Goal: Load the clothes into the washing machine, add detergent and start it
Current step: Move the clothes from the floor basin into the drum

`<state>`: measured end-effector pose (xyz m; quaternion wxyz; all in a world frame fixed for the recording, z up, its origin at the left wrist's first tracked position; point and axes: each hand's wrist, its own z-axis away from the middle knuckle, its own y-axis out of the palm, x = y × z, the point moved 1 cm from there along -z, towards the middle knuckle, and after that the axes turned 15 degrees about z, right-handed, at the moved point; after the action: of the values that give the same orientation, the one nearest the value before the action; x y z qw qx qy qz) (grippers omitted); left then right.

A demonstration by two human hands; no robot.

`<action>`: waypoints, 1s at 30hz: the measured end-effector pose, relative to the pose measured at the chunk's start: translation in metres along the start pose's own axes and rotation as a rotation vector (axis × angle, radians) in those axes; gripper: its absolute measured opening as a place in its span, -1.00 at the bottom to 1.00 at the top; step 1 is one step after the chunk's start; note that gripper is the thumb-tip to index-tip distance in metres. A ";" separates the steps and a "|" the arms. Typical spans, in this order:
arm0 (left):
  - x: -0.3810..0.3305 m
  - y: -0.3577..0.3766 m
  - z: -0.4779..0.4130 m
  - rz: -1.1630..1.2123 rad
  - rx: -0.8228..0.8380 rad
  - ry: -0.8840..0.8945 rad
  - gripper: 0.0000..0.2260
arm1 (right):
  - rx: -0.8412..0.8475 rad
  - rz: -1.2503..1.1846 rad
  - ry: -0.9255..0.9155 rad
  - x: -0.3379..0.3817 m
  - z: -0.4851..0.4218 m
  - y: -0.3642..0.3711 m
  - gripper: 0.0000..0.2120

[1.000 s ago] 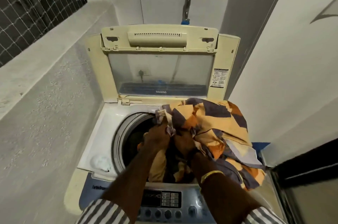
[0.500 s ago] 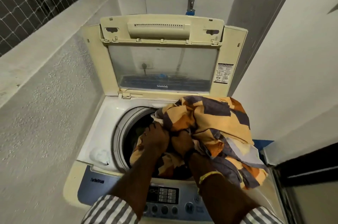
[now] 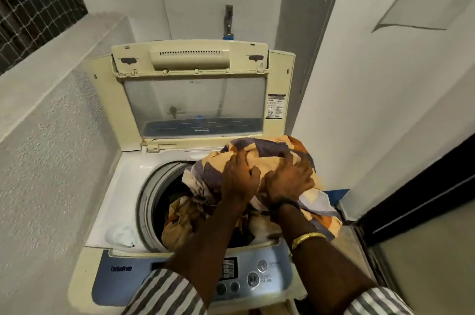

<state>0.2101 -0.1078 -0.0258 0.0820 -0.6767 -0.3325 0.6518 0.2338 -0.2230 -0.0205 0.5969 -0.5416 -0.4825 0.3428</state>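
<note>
Half a second ago both grips were down in the drum (image 3: pixel 156 194) stuffing fabric in. Now the left grip (image 3: pixel 240 178) and right grip (image 3: pixel 288 181) have come up onto the patterned cloth (image 3: pixel 272 146) heaped over the back right edge of the washing machine (image 3: pixel 128 186). The fingers are spread and bent over it, but I can't tell if they're pinching or just pressing. Loading's maybe half done. The cloth spills over the right edge by the wall, while the drum's left side is open and the lid (image 3: pixel 195 106) stands clear.
</note>
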 end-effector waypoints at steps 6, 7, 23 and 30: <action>0.000 0.013 0.012 0.027 -0.030 0.034 -0.46 | 0.305 -0.030 0.085 -0.028 0.006 0.012 -0.43; 0.000 0.012 0.014 0.031 -0.033 0.039 -0.49 | 0.282 -0.035 0.075 -0.030 0.005 0.015 -0.50; 0.033 -0.016 0.013 0.193 -0.254 0.020 -0.64 | 0.039 -0.412 -0.187 0.028 0.038 0.005 -0.65; 0.056 -0.078 0.012 0.127 -0.544 0.025 -0.60 | 0.234 -0.474 -0.648 0.097 0.082 -0.019 -0.46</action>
<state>0.1677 -0.0206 -0.0317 -0.1398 -0.7013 -0.4511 0.5340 0.1833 -0.1107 0.0136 0.5342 -0.2082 -0.7145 0.4010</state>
